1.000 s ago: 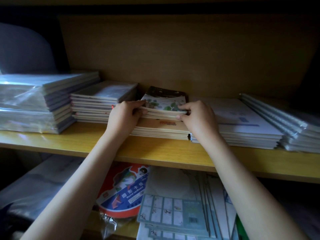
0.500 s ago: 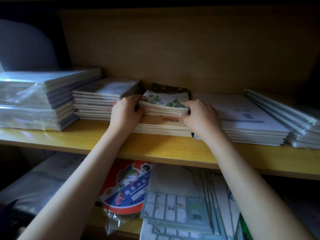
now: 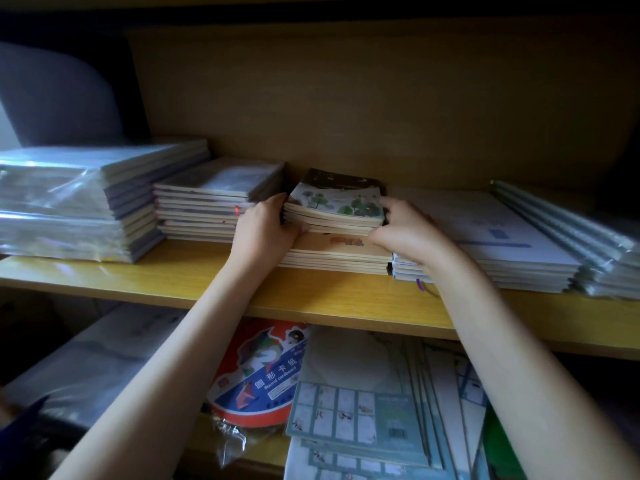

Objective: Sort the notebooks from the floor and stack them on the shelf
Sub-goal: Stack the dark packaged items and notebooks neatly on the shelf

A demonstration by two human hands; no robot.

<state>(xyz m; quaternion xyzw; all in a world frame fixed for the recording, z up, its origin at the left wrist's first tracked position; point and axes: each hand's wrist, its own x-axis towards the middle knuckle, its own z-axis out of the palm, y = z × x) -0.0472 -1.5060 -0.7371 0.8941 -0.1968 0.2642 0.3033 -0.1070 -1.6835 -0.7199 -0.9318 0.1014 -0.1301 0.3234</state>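
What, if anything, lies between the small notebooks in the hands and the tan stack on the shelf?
Nothing visible. The small notebooks sit directly on the tan stack, with the left hand and the right hand gripping their two sides.

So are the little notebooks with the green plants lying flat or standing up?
Lying flat: the small green-plant-cover notebooks sit cover-up on the tan notebook pile, with the left hand and right hand holding their sides.
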